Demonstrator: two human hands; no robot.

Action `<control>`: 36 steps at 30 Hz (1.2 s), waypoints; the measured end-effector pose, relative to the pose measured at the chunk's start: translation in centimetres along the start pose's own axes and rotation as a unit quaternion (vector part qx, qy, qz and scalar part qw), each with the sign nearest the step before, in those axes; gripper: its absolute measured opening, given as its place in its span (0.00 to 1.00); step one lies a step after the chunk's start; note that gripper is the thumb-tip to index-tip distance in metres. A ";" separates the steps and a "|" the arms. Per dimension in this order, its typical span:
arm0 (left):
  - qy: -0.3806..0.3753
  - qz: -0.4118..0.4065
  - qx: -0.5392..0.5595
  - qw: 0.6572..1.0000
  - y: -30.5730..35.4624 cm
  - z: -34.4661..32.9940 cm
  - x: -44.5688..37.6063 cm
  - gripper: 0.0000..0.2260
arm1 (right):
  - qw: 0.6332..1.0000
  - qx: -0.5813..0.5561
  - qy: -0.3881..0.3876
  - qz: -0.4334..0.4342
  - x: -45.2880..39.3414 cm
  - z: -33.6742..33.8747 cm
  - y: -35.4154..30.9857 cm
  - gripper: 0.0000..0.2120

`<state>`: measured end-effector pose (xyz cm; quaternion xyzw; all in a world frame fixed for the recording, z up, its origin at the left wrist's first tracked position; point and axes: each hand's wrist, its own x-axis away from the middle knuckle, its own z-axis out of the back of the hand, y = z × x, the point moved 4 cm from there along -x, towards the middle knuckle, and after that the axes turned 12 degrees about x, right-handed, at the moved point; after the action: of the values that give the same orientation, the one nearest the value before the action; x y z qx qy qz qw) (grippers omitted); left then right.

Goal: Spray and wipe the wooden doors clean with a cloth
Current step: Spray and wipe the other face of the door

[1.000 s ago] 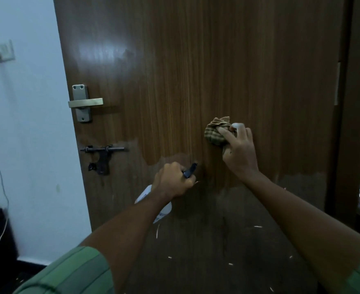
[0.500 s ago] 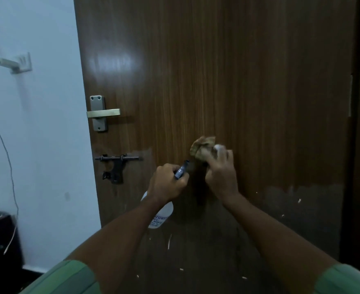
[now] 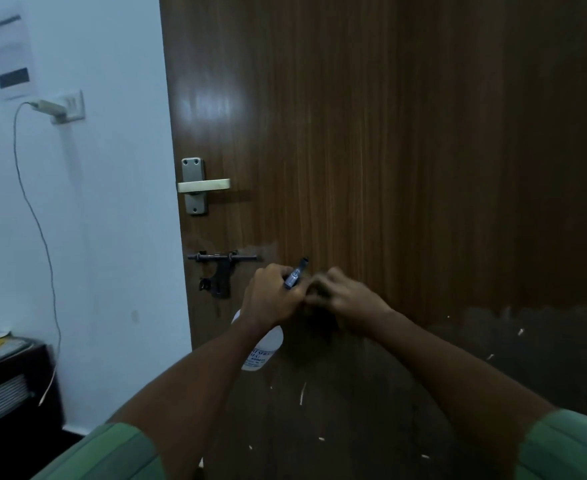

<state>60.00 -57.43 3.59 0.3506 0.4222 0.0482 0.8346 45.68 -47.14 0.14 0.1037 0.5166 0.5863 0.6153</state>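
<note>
My left grip [image 3: 274, 296] holds the spray bottle [image 3: 263, 348], nozzle pointing up-right beside my right grip [image 3: 345, 296]; whether that one holds the cloth I cannot tell.

- One brown door [image 3: 389, 150]
- One handle [image 3: 203, 185]
- One bolt [image 3: 222, 257]
- Two hands: left hand [image 3: 272, 296], right hand [image 3: 345, 296]
- One spray bottle [image 3: 263, 348]
- One plug [image 3: 47, 107]
- One cord [image 3: 32, 209]

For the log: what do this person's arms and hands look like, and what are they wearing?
Two bare hands, left hand and right hand, no gloves, rings or watch visible. Forearms are bare. Both upper arms carry short green sleeves with darker stripes: left sleeve, right sleeve. The right hand is motion-blurred, so fine detail there cannot be told.
</note>
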 end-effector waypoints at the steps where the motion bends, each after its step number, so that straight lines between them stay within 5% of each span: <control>1: -0.001 0.002 -0.009 1.000 0.0 0.3 0.1 0.17 | 0.988 0.051 -0.063 0.128 0.4 -0.6 -0.5 0.31; 3: 0.003 -0.001 -0.032 0.999 0.1 1.0 0.3 0.17 | 0.973 0.103 -0.077 0.189 -0.4 0.1 0.9 0.30; 5: 0.002 -0.004 -0.037 0.999 -0.1 1.7 0.3 0.18 | 0.998 0.015 0.046 -0.033 -2.2 2.3 3.4 0.26; 7: 0.001 -0.005 -0.036 0.999 -0.4 2.4 0.3 0.17 | 0.916 -0.112 0.166 -0.349 -2.0 3.8 5.4 0.24; 8: 0.003 -0.006 -0.041 0.999 -0.5 2.7 0.4 0.17 | 0.870 -0.143 0.191 -0.431 -1.7 4.0 5.2 0.24; 9: 0.006 -0.006 -0.042 0.999 -0.5 2.9 0.5 0.16 | 0.863 -0.148 0.184 -0.447 -1.8 3.9 4.2 0.24; 10: 0.005 -0.005 -0.040 0.999 -0.6 3.2 0.7 0.15 | 0.896 -0.140 0.151 -0.392 -2.4 3.4 2.6 0.24; 12: 0.002 -0.003 -0.031 0.999 -1.0 3.6 1.1 0.14 | 0.992 -0.074 0.010 -0.106 -3.6 1.8 -2.0 0.28; 14: -0.001 -0.003 -0.032 0.999 -1.6 4.0 1.4 0.14 | 0.980 0.029 -0.117 0.158 -3.3 0.4 -4.4 0.34; 15: 0.003 0.001 -0.037 0.999 -1.7 4.2 1.6 0.14 | 0.977 0.063 -0.111 0.173 -3.9 0.6 -4.1 0.34; 16: 0.009 0.006 -0.043 0.999 -1.8 4.5 1.7 0.15 | 0.989 0.072 -0.055 0.119 -4.9 1.0 -3.3 0.31; 18: 0.021 0.009 -0.050 0.999 -2.2 5.0 1.7 0.16 | 0.989 -0.017 0.083 -0.122 -6.2 2.7 -0.7 0.24; 20: 0.023 0.013 -0.054 0.998 -2.4 5.5 1.8 0.16 | 0.920 -0.098 0.157 -0.344 -6.2 3.4 1.0 0.24; 21: 0.024 0.015 -0.055 0.998 -2.5 5.7 1.9 0.16 | 0.905 -0.108 0.158 -0.379 -6.4 3.6 0.6 0.24; 23: 0.031 0.016 -0.053 0.998 -2.6 6.4 2.0 0.16 | 0.950 -0.085 0.117 -0.277 -7.6 3.3 -1.5 0.25; 24: 0.031 0.015 -0.049 0.998 -2.6 6.6 2.1 0.16 | 0.985 -0.053 0.070 -0.146 -7.9 2.5 -3.1 0.26; 26: 0.022 0.019 -0.046 0.999 -2.9 6.8 2.5 0.15 | 0.999 -0.003 -0.008 0.045 -7.7 1.4 -5.0 0.26; 27: 0.018 0.023 -0.047 0.998 -3.1 6.8 2.6 0.14 | 0.999 -0.005 0.016 0.038 -7.8 1.5 -4.6 0.24; 29: 0.019 0.045 -0.058 0.997 -3.8 7.2 2.6 0.14 | 0.983 -0.079 0.107 -0.126 -8.4 2.8 -2.8 0.18; 32: 0.023 0.087 -0.084 0.992 -4.7 7.7 2.7 0.15 | 0.898 -0.152 0.174 -0.374 -9.0 4.9 0.7 0.22; 36: 0.056 0.113 -0.125 0.984 -4.7 8.8 3.1 0.15 | 0.907 -0.134 0.160 -0.366 -9.7 4.9 0.4 0.24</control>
<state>67.50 -64.62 2.04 0.2853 0.4171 0.2141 0.8359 51.33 -52.72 7.64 -0.2714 0.5265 0.3928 0.7035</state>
